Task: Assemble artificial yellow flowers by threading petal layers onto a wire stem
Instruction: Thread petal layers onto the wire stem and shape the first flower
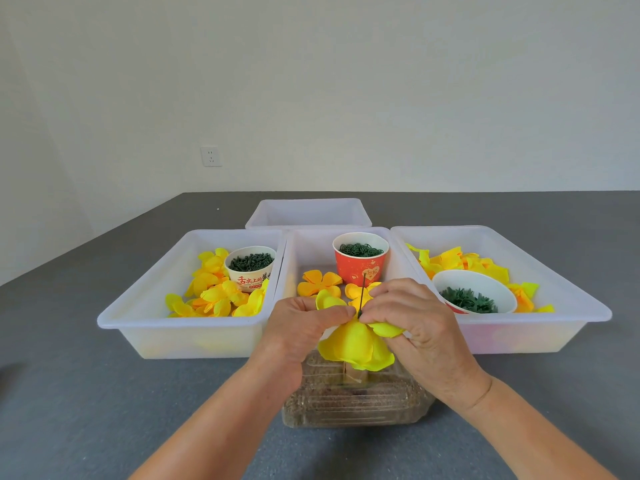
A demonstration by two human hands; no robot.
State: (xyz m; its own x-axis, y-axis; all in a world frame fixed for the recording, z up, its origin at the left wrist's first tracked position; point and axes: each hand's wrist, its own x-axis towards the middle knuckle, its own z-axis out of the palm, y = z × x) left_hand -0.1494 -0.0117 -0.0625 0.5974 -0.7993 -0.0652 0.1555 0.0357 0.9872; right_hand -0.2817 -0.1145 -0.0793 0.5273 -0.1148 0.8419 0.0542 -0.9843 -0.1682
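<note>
A thin dark wire stem [362, 294] stands upright in front of the middle tray, its top end bare. Yellow petal layers [356, 346] hang on it below my fingers. My left hand [304, 325] pinches a petal layer at the wire from the left. From the right, my right hand [412, 318] pinches the same layer, a yellow-green petal [386, 329] folded under its fingers. The wire's lower end is hidden behind the petals, above a clear plastic box [353, 396].
Three white trays stand side by side: left tray [145, 306] with yellow petals and a paper cup [250, 268] of green parts, middle tray [398, 251] with a red cup [360, 261], right tray [554, 271] with petals and a bowl [474, 282]. Another tray [308, 213] stands behind.
</note>
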